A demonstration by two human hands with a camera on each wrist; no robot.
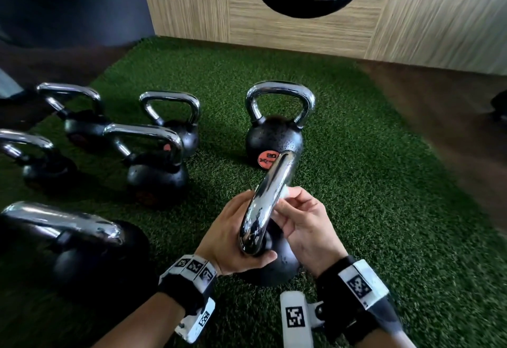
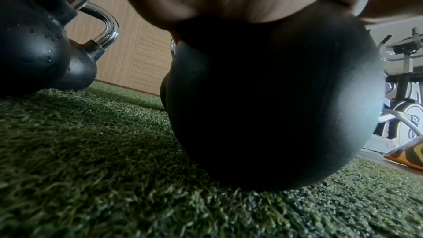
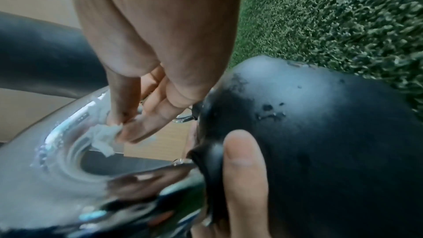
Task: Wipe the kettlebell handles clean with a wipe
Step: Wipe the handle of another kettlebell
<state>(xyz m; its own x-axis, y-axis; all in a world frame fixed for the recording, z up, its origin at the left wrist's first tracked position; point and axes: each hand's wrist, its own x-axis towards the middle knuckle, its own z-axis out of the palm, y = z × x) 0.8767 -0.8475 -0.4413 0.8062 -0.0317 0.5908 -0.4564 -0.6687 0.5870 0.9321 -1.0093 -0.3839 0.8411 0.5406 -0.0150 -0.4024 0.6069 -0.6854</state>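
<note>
Our right fingers (image 3: 146, 126) pinch a small crumpled white wipe (image 3: 103, 137) between thumb and fingertips and press it against the inside curve of the chrome handle (image 1: 270, 197). The right hand (image 1: 304, 227) reaches in from the right side of the loop. To wipe well here, we judge it best to spread the wipe wider under the fingertips, since the wad covers only a narrow strip of metal, and to drag it along the bar in overlapping strokes, working round to the outer face as well as the inner one.

Our left hand (image 1: 233, 238) curls round the near foot of the handle, its thumb lying across the black body; the left wrist view shows only palm, so how its other fingers lie we cannot tell. This grip should brace firmly, because the kettlebell (image 1: 274, 268) appears tipped toward us on the green turf (image 1: 384, 210) and, being heavy, could roll if we relax. The metal under the left hand will need its own pass once we shift the grip.

Six more kettlebells stand around, one marked 20 (image 1: 274, 139) just behind, the rest grouped at left (image 1: 156, 161). We cannot tell from here which handles are already clean.
</note>
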